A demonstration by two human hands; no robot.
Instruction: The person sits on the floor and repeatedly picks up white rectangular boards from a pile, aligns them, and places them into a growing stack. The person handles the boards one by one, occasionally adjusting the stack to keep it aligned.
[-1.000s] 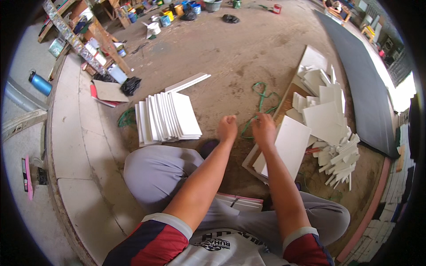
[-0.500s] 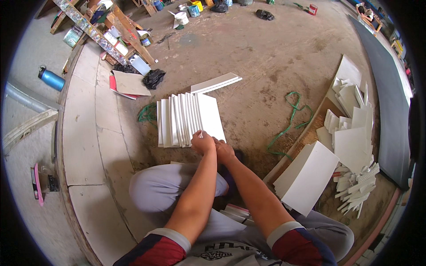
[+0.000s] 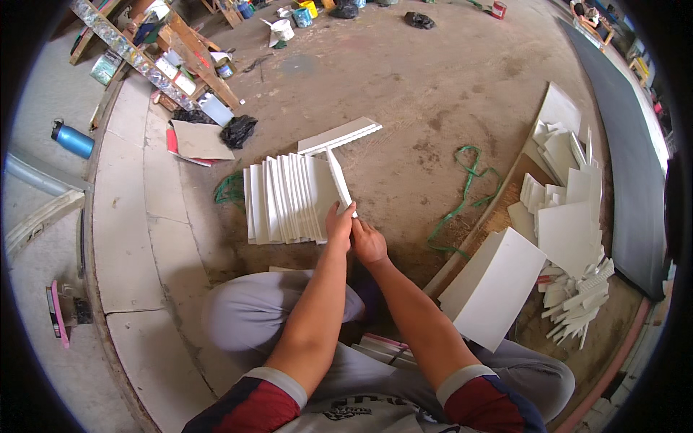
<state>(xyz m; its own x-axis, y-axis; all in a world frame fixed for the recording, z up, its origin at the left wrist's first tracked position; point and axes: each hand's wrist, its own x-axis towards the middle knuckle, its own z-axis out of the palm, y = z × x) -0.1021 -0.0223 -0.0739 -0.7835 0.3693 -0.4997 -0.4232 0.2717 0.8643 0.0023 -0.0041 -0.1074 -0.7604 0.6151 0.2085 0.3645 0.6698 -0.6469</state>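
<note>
In front of me a row of white flat sheets [image 3: 278, 202] leans in a fanned stack on the ground. At its right end one white sheet [image 3: 338, 177] stands nearly on edge, its narrow side toward me. My left hand [image 3: 339, 227] is closed around the near end of that sheet. Right beside it, my right hand [image 3: 369, 242] grips the same end with bent fingers, partly hidden by the left hand. Beyond the row lies a white strip-like bundle [image 3: 339, 136] with a ridged edge.
Green twine [image 3: 465, 187] lies on the ground to the right. Further right are a larger pile of white sheets [image 3: 493, 289] and loose offcuts [image 3: 577, 296]. Black plastic bags [image 3: 238, 132], a blue bottle [image 3: 73, 138] and a paint-stained wooden frame [image 3: 137, 61] are at the left.
The rightmost sheet, which showed its broad face, has turned up on edge and swung away from the row. Both hands have shifted slightly right with it.
</note>
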